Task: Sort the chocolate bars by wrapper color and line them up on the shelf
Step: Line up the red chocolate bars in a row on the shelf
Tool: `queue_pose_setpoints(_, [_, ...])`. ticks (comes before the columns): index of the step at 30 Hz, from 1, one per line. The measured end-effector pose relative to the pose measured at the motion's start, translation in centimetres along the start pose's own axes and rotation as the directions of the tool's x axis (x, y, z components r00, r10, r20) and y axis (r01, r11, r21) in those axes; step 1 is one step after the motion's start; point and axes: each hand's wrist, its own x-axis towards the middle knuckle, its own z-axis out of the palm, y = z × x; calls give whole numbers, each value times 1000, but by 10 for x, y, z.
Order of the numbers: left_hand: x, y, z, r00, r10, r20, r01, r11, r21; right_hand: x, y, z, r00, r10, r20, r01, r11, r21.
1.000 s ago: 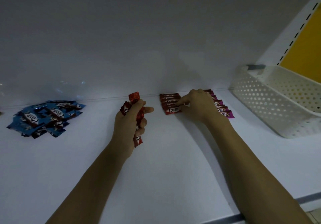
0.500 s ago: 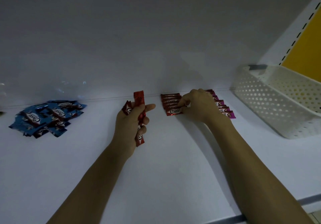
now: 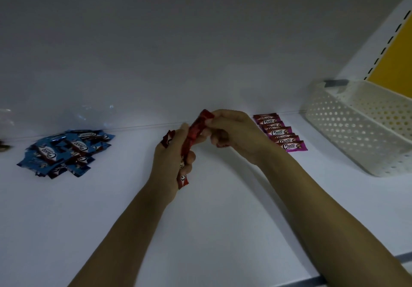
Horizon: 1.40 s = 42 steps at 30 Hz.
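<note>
Now that it has swung left of the pink row (image 3: 281,134), the right hand (image 3: 236,135) pinches 1 red bar (image 3: 196,128); the left hand (image 3: 170,161) grips the bunch (image 3: 183,178).

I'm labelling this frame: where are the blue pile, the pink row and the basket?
blue pile (image 3: 66,151): head view, middle wrapper.
pink row (image 3: 279,132): head view, middle bar.
basket (image 3: 347,130): head view, perforated near wall.
</note>
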Motion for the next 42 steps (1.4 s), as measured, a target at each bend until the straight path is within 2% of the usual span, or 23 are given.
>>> queue_pose_setpoints(2, [1, 1, -1, 1000, -20, -13, 20, 998, -58, 0, -5, -6, 998, 52, 20, -55, 990, 133])
queue_pose_setpoints(4, [1, 1, -3, 1000, -9, -14, 8, 997, -83, 0, -6, -9, 998, 53, 18, -55, 992, 115])
queue_pose_setpoints(7, [0, 1, -3, 999, 38, -32, -40, 998, -56, 0, -1, -13, 1000, 15, 13, -14, 999, -38])
queue_pose_setpoints(12, [-1, 0, -2, 995, 71, -72, -73, 997, -16, -2, 0, -15, 996, 21, 85, -2, 975, -224])
queue_pose_setpoints(15, [-1, 1, -1, 993, 65, -103, -68, 997, -31, -2, 0, -20, 1000, -12, 12, 15, 942, -335])
queue_pose_setpoints(18, [0, 2, -1, 989, 32, -147, -40, 998, -49, 0, -1, -38, 992, -61, -111, -5, 857, -515])
queue_pose_setpoints(22, [-1, -1, 1, 993, 42, -110, -42, 999, 0, 0, 2, -54, 982, 17, -190, -94, 911, -402])
queue_pose_setpoints(26, [-1, -1, 2, 994, 56, -98, -53, 998, 31, 0, -1, -52, 961, -80, -265, -15, 941, -338])
queue_pose_setpoints(30, [-1, -4, 1, 993, 57, -106, -49, 996, 79, 0, 0, -55, 947, -108, -302, 30, 967, -254])
queue_pose_setpoints(32, [-1, -8, 1, 993, 74, -96, -53, 978, 200, -1, 1, -57, 960, -118, -256, 17, 930, -367])
queue_pose_setpoints(34, [-1, -12, 1, 992, 95, -79, -65, 943, 326, -2, 2, -57, 982, -103, -160, -6, 825, -566])
queue_pose_setpoints(36, [-1, -15, 1, 989, 117, -85, -76, 922, 380, -2, 4, -56, 992, -68, -104, -23, 722, -692])
queue_pose_setpoints(42, [-3, -15, 4, 985, 160, -57, -144, 964, 222, 2, 12, -56, 997, -76, -32, 23, 634, -773])
